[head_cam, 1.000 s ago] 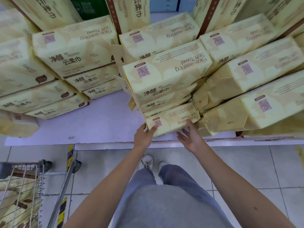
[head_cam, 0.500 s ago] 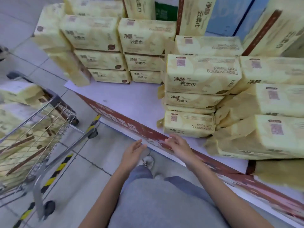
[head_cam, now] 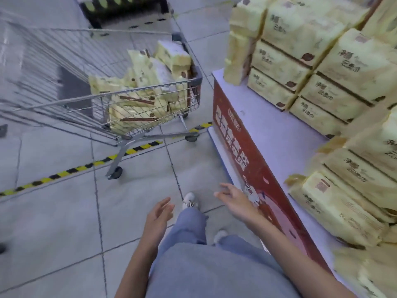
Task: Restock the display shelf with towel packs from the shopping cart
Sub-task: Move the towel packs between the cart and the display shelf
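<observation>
A wire shopping cart (head_cam: pixel 150 89) stands on the floor at upper left, with several yellow towel packs (head_cam: pixel 148 82) heaped inside. The low display shelf (head_cam: pixel 277 134), white on top with a red front panel, runs along the right and carries stacks of the same yellow towel packs (head_cam: pixel 322 67). One pack (head_cam: pixel 341 207) lies at the shelf's near front. My left hand (head_cam: pixel 159 216) hangs open over the floor, holding nothing. My right hand (head_cam: pixel 234 198) is open too, fingers spread, beside the red panel.
Grey floor tiles lie between me and the cart, crossed by a yellow-black striped line (head_cam: pixel 86 166). A striped barrier (head_cam: pixel 124 5) stands behind the cart. My legs and white shoes (head_cam: pixel 189 198) are below the hands. A bare strip of shelf top runs along its front edge.
Both hands have left the pack at the shelf front and dropped away, empty. The view has swung left from the shelf toward the cart.
</observation>
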Action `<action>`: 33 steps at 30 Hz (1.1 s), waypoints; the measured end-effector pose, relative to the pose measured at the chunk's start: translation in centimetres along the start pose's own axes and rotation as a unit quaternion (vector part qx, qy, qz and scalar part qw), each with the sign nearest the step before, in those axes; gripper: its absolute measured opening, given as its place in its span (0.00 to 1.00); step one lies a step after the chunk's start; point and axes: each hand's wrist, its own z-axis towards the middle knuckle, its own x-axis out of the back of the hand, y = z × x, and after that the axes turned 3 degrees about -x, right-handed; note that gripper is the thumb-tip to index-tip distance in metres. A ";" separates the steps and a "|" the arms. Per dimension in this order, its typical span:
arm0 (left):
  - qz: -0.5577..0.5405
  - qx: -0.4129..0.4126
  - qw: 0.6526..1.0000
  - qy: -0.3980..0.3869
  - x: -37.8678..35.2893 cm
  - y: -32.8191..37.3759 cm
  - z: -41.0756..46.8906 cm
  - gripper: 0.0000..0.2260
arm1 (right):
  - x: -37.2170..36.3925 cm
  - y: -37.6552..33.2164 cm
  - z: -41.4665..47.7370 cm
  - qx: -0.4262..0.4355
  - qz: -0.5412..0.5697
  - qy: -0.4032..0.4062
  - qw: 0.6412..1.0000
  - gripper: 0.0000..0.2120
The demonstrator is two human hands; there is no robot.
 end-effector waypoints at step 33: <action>-0.091 -0.016 0.994 0.050 12.9 26.1 32.0 0.13 | -6.8 -33.4 30.0 0.100 -0.048 -0.060 0.992 0.18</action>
